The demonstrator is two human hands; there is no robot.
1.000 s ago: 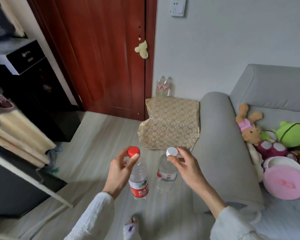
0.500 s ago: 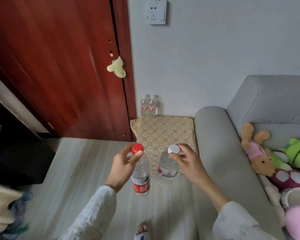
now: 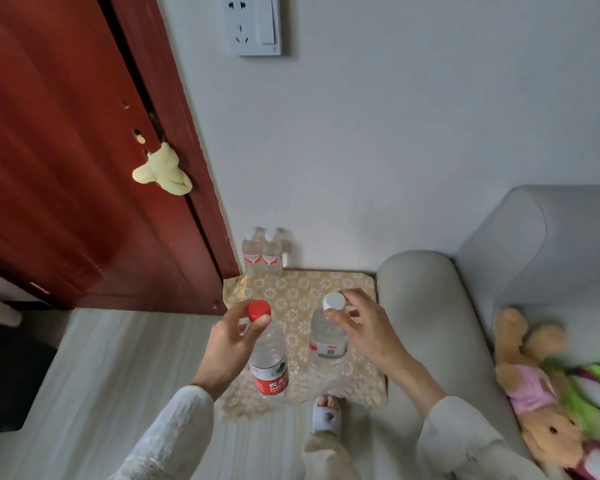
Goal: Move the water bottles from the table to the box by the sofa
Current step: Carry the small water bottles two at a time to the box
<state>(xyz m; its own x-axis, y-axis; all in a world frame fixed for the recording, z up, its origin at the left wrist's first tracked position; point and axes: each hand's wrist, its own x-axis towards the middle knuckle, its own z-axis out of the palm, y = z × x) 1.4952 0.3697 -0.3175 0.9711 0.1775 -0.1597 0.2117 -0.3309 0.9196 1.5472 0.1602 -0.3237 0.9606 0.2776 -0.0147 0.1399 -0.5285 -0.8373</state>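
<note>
Carrying is under way: two water bottles are held above the cloth-covered box (image 3: 305, 289) that stands between the red door (image 3: 66, 168) and the sofa arm (image 3: 426, 306). The red-capped bottle (image 3: 269, 362) is pinched at its neck by the left hand (image 3: 231, 344), thumb and fingers closed just under the cap, body hanging upright below. The white-capped bottle (image 3: 328, 344) is gripped the same way by the right hand (image 3: 368, 327), fingertips wrapped round the cap and neck. Neck grips are judged to be chosen so that one bottle per hand can be carried and lowered straight down without tilting. Both bottles are seen over the patterned cloth; whether their bases already touch it cannot be told from this angle. Two more bottles (image 3: 264, 254) stand upright at the far edge of the box against the wall, touching each other, probably set back there to leave the nearer part of the top free. A slippered foot (image 3: 326, 415) is planted just beside the box's near edge, so the person is close enough to set down. Soft toys (image 3: 548, 393) lie on the sofa seat, well apart from the action. Next step judged: both bottles to be lowered onto the cloth and released
</note>
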